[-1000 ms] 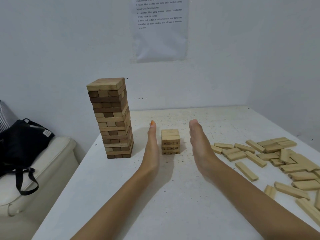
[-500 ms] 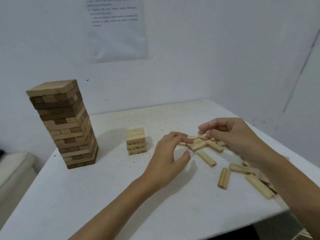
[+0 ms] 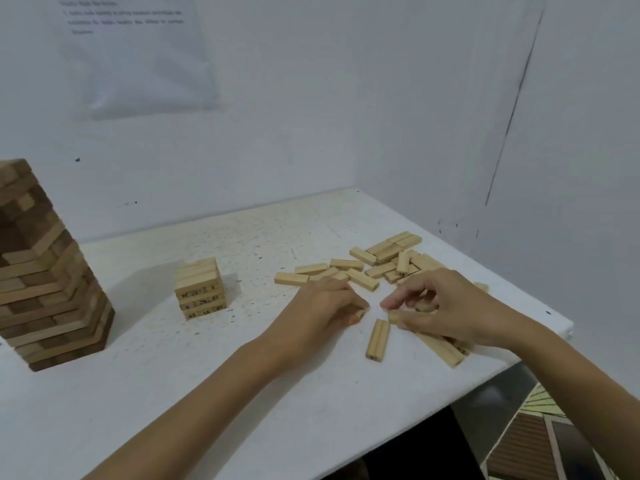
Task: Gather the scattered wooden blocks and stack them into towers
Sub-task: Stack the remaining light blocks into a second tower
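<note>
Two towers stand on the left part of the white table [image 3: 207, 403]. The tall tower [image 3: 48, 271] of dark and light blocks sits at the far left, partly cut off by the frame edge. The short tower [image 3: 201, 289] of pale blocks stands well apart to its right, four layers high, with printed numbers on the block ends.

Loose blocks [image 3: 384, 263] lie scattered flat on the right part of the table, near the wall corner. Several overlap or touch one another.

Left hand [image 3: 322, 306]: fingers curled down onto the table at the near edge of the scatter, gripping a small block [image 3: 360, 313] whose end shows at the fingertips.

Right hand [image 3: 446, 306]: fingers curled over the scatter, thumb and fingers pinching the end of a pale block [image 3: 394, 317]. The two hands are near each other but apart.

One single block [image 3: 378, 339] lies flat just below the gap between the hands, touched by neither. A longer block [image 3: 441, 348] lies partly under the right wrist.

A printed paper sheet [image 3: 138, 57] hangs on the wall behind the towers; its text is too blurred to read.
</note>
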